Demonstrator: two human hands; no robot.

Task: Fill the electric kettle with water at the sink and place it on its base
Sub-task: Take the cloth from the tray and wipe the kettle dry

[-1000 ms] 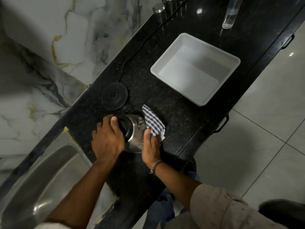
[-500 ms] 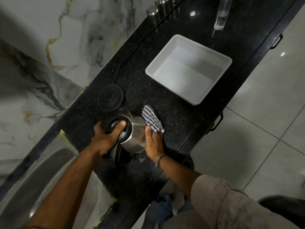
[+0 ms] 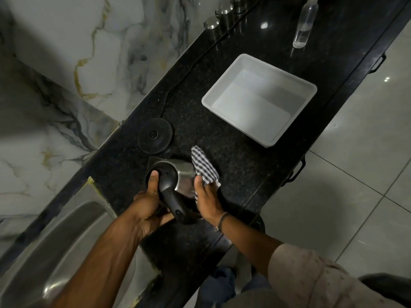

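A steel electric kettle (image 3: 183, 173) with a black lid and handle stands on the black counter, just in front of its round black base (image 3: 155, 136). My left hand (image 3: 149, 202) grips the black handle, thumb resting on the lid. My right hand (image 3: 208, 198) presses a blue-and-white checked cloth (image 3: 203, 166) against the kettle's right side. The steel sink (image 3: 44, 252) lies at the lower left.
A white rectangular tub (image 3: 259, 100) sits on the counter beyond the kettle. A clear bottle (image 3: 303, 27) and steel canisters (image 3: 219, 17) stand at the far end. The base's cord (image 3: 178, 83) runs along the marble wall. Tiled floor is on the right.
My left hand shifted from covering the lid to gripping the handle, which has swung toward me. The cloth in my right hand stays against the kettle's side.
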